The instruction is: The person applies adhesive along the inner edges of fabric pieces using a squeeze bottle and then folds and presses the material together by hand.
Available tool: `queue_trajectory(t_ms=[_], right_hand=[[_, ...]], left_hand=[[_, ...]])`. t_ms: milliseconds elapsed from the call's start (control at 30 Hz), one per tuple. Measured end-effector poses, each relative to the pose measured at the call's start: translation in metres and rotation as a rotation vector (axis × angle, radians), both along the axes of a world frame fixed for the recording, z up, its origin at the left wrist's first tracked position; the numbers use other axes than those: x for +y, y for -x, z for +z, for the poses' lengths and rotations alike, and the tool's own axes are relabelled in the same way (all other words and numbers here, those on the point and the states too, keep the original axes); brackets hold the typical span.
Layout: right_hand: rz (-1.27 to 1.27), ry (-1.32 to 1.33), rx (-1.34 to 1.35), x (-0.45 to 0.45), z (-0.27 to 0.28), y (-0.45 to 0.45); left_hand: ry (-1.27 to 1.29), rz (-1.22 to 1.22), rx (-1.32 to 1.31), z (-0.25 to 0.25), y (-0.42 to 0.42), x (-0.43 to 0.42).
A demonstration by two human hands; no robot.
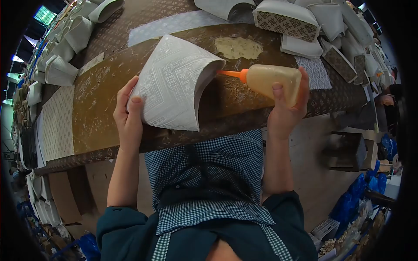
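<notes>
So we've got a white embossed sleeve (174, 87) up over the near part of the glossy brown work surface (100, 104), tilted, with its curved mouth facing right. Our left hand (129, 106) is pinching its left side, thumb on the patterned face and fingers wrapped round the edge. Our right hand (287, 102) is gripping a translucent squeeze bottle (267, 80), thumb on the near side, fingers curled around its base. The bottle lies nearly sideways, and its orange nozzle (233, 74) points left, tip right at the rim of that mouth. We honestly can't tell if it's touching.

Beyond the bottle there's a pale, crusty-looking patch (238, 48) on the brown surface, and a pale patterned sheet (178, 26) lies along the far edge. More white sleeves sit around us: a row on the left (63, 69) and a jumbled pile at upper right (289, 21), some showing brown lattice-patterned sides.
</notes>
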State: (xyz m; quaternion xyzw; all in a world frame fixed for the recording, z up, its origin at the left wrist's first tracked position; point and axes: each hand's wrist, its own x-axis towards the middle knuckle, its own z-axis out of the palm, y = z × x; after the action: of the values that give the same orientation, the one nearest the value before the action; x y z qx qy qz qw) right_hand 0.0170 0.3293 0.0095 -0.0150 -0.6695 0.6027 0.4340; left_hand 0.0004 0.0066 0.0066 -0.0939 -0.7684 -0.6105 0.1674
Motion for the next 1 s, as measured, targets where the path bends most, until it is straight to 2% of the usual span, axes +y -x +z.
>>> queue_trajectory(t_ms=[33,233,733,1000], right_hand=[[-0.032,-0.046,-0.027,0.001,-0.001,0.002],[0.081,0.146,-0.090,0.001,-0.007,0.005],[0.315,0.273,-0.154,-0.012,-0.007,0.004],[0.401,0.333,-0.177,-0.012,-0.008,-0.001]], left_hand=[[0.006,0.003,0.014,0.001,0.001,0.000],[0.093,-0.003,0.041,0.006,0.008,-0.003],[0.134,-0.110,0.039,0.007,0.027,-0.016],[0.067,-0.150,0.007,0.005,0.031,-0.016]])
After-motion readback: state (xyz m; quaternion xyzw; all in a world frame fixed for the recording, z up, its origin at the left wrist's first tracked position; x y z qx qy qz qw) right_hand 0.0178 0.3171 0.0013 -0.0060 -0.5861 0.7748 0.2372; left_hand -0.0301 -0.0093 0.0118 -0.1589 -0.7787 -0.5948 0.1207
